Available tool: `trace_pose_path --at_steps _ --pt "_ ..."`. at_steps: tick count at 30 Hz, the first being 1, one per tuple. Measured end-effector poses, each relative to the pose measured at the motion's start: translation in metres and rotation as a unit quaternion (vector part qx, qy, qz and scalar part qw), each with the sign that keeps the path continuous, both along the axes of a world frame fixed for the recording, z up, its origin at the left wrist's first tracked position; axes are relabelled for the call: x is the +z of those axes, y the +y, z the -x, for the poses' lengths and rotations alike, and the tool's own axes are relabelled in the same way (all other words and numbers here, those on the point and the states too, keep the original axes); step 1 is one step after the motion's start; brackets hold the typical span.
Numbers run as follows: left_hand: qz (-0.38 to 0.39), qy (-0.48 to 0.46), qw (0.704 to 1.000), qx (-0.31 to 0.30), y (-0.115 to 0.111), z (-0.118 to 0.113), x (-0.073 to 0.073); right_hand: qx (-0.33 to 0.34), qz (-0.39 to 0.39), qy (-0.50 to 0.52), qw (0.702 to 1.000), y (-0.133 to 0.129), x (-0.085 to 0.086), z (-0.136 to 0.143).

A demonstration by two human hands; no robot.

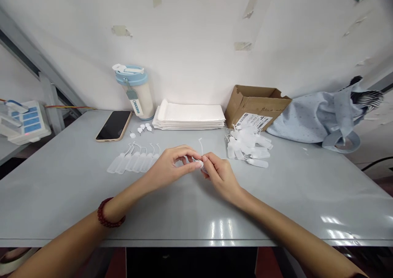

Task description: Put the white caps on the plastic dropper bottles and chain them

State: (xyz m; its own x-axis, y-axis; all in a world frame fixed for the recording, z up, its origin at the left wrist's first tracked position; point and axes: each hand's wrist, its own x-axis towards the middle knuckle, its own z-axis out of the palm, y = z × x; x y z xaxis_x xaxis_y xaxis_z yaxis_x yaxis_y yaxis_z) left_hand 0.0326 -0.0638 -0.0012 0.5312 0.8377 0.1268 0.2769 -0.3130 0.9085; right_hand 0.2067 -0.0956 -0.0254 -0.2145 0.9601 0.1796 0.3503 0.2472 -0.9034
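Observation:
My left hand [175,163] pinches a small round white piece [200,163] between thumb and fingertips. My right hand [221,175] is closed right beside it, gripping a translucent white plastic piece mostly hidden by the fingers; a thin white strap [200,145] sticks up from between the hands. To the left, similar flat translucent pieces [130,162] with curled straps lie in a row, partly behind my left hand. A loose pile of such pieces [248,143] is on the right. Several small white caps [144,127] lie behind the row.
A phone [114,125], a blue-lidded bottle [138,91] and a stack of white padded envelopes [190,116] stand along the back of the grey table [184,216]. An open cardboard box [242,106] and a light blue cloth bag [310,116] are at the back right.

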Motion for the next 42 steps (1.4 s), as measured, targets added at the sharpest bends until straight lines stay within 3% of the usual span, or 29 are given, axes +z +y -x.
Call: trace_pose_path --at_steps 3,6,14,20,25,27,32,42 --pt "0.069 0.011 0.997 0.034 -0.0036 -0.0021 0.0012 -0.006 -0.044 -0.061 0.997 -0.0013 -0.0030 0.0003" --pt "0.110 0.054 0.992 0.028 -0.0052 -0.0037 0.0021 -0.008 -0.056 -0.092 0.994 -0.0020 -0.0064 0.0002" --pt "0.169 0.066 0.983 -0.035 -0.0039 -0.0016 0.0050 0.004 0.016 -0.050 0.999 -0.0039 -0.0016 0.0016" --pt "0.107 0.050 0.990 -0.082 -0.0065 0.0021 0.0069 0.010 0.084 0.034 0.996 -0.0039 0.0021 0.0025" --pt "-0.073 0.075 0.990 -0.099 -0.0058 0.0049 0.0011 0.013 0.133 0.070 0.989 -0.0014 0.0017 0.0026" --pt "-0.104 0.073 0.987 -0.094 -0.0048 0.0048 -0.0008 0.009 0.118 0.048 0.992 -0.0009 0.0013 0.0025" --pt "0.047 0.047 0.997 -0.034 -0.0017 0.0023 -0.0001 -0.004 0.028 -0.063 0.998 -0.0002 -0.0004 0.0003" --pt "0.221 0.054 0.971 -0.072 -0.0018 -0.0008 0.0049 0.036 -0.048 -0.173 0.983 -0.0011 -0.0046 -0.0036"
